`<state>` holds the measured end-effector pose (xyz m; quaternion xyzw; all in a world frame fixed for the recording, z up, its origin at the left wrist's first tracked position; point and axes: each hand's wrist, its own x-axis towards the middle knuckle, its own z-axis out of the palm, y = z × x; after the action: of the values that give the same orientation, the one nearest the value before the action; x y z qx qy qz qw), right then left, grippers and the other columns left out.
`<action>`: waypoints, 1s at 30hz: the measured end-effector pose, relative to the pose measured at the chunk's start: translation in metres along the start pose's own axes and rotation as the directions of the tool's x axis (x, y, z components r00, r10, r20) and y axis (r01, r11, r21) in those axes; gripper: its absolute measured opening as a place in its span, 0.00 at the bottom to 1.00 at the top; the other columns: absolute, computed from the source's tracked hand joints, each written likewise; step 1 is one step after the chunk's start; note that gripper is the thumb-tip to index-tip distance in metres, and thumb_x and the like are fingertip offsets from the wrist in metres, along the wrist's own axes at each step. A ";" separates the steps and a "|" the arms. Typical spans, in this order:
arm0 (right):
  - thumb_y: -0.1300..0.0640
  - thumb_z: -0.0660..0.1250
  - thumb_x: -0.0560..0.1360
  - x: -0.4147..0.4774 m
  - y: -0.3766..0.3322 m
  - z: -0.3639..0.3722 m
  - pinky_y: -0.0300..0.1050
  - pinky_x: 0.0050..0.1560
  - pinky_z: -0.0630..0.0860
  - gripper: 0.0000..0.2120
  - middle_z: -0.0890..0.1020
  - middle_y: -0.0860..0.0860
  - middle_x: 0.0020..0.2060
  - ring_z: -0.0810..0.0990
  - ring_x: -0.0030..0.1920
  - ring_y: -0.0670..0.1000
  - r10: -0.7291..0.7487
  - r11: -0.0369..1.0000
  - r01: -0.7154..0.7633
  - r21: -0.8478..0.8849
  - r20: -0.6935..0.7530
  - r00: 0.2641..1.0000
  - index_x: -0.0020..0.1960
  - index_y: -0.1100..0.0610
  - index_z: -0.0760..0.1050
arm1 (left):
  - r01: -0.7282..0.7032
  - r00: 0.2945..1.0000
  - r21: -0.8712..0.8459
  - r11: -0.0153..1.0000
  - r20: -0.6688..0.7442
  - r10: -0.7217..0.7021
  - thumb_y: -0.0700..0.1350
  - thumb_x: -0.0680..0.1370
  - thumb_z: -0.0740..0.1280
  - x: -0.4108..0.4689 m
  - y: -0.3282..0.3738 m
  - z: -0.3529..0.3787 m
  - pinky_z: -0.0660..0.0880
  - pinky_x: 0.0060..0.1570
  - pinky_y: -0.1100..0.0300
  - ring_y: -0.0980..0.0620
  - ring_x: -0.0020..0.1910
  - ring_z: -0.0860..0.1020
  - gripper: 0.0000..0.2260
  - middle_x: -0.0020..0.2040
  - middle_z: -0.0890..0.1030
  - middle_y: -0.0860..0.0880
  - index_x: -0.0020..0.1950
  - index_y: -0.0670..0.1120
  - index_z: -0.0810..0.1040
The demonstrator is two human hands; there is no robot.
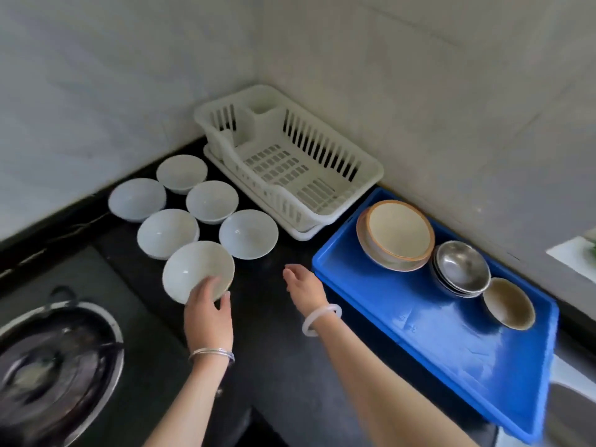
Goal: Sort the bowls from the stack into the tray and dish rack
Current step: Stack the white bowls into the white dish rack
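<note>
Two hands: left hand (208, 312) grips nearest white bowl (197, 269); right hand (304, 285) open, empty, beside it.

Six plain white bowls (198, 269) sit on a black counter (277, 350) beside a cream slotted dish rack (290, 162). A bright blue tray (435, 333) carries a cream bowl with a brown rim (400, 230), silver metal bowls (461, 266) and an olive-toned bowl (509, 303).
</note>
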<state>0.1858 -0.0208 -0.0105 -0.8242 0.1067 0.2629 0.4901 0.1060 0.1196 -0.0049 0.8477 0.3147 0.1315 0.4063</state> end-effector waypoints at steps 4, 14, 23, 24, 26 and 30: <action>0.48 0.58 0.78 0.037 -0.031 0.031 0.52 0.64 0.72 0.25 0.75 0.54 0.66 0.75 0.63 0.56 0.077 0.996 -0.078 -0.052 -0.015 0.997 0.73 0.54 0.63 | 0.091 0.992 0.001 0.996 -0.092 -0.091 0.33 0.73 0.67 0.021 -0.036 -0.020 0.67 0.64 0.48 0.41 0.69 0.68 0.18 0.69 0.70 0.40 0.62 0.42 0.76; 0.70 0.58 0.75 0.077 -0.044 0.051 0.48 0.41 0.80 0.14 0.77 0.63 0.59 0.81 0.44 0.60 0.266 0.841 -0.200 0.503 -0.062 0.962 0.58 0.62 0.73 | 0.447 0.892 -0.482 0.754 0.179 -0.415 0.37 0.73 0.66 0.044 -0.063 -0.028 0.69 0.56 0.59 0.54 0.54 0.75 0.23 0.63 0.78 0.48 0.67 0.50 0.70; 0.70 0.61 0.73 0.043 -0.059 0.029 0.41 0.35 0.81 0.16 0.80 0.56 0.54 0.81 0.48 0.55 0.118 0.868 -0.009 0.497 -0.188 0.975 0.57 0.62 0.78 | 0.561 0.827 -0.608 0.562 0.384 -0.410 0.35 0.74 0.65 0.052 -0.079 -0.028 0.73 0.57 0.53 0.48 0.62 0.74 0.24 0.63 0.76 0.43 0.69 0.48 0.67; 0.70 0.62 0.73 0.036 -0.064 0.027 0.41 0.35 0.81 0.14 0.81 0.57 0.52 0.82 0.46 0.54 0.090 0.882 0.007 0.472 -0.183 0.979 0.56 0.62 0.79 | 0.565 0.825 -0.616 0.549 0.393 -0.407 0.36 0.75 0.65 0.053 -0.080 -0.028 0.73 0.55 0.54 0.47 0.63 0.74 0.24 0.64 0.76 0.43 0.69 0.49 0.67; 0.69 0.64 0.73 0.025 -0.073 0.027 0.42 0.35 0.82 0.11 0.83 0.58 0.47 0.83 0.44 0.53 0.062 0.908 0.009 0.419 -0.154 0.986 0.53 0.63 0.80 | 0.563 0.826 -0.612 0.555 0.396 -0.400 0.37 0.75 0.65 0.055 -0.082 -0.029 0.73 0.54 0.54 0.45 0.63 0.75 0.23 0.63 0.76 0.42 0.69 0.49 0.68; 0.67 0.67 0.73 0.012 -0.084 0.042 0.42 0.35 0.82 0.06 0.84 0.56 0.41 0.85 0.38 0.51 0.055 0.952 -0.029 0.306 -0.076 0.996 0.41 0.59 0.81 | 0.547 0.835 -0.638 0.542 0.366 -0.412 0.40 0.78 0.62 0.060 -0.082 -0.031 0.72 0.55 0.54 0.45 0.55 0.77 0.17 0.61 0.77 0.41 0.67 0.45 0.70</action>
<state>0.2187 0.0585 0.0303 -0.7466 0.1841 0.2188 0.6006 0.1025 0.2156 -0.0499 0.5067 0.4208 0.0536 0.7505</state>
